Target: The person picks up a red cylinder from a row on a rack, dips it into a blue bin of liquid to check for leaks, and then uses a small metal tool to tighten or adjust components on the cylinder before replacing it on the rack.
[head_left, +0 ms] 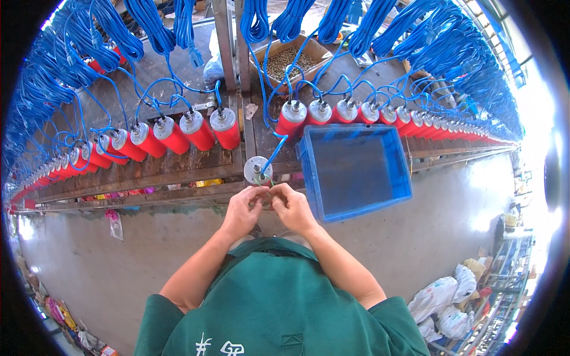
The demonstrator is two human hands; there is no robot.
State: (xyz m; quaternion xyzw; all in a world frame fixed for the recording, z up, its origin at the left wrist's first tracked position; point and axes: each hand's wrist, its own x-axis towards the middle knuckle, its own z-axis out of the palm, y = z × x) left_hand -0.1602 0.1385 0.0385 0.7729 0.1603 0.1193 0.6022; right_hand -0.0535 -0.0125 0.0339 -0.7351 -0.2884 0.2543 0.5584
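Note:
In front of my body stands a red cylinder with a round metal cap (256, 168), apart from the long row behind it. A blue cable (275, 152) rises from its cap. My left hand (242, 209) and my right hand (293, 209) meet at its near side, fingertips pinched close together. Between them runs a thin green strand (270, 180), like a cord or wire, looped up near the cap, with both hands gripping it. My fingers hide the cylinder's lower part.
A blue plastic tray (362, 215) sits right of my hands at the bench edge. Red cylinders (225, 128) line the bench (196, 166) both ways, cabled to hanging blue coils (288, 21). Behind a metal post (224, 47) is a cardboard box (317, 50) of small brass-coloured parts.

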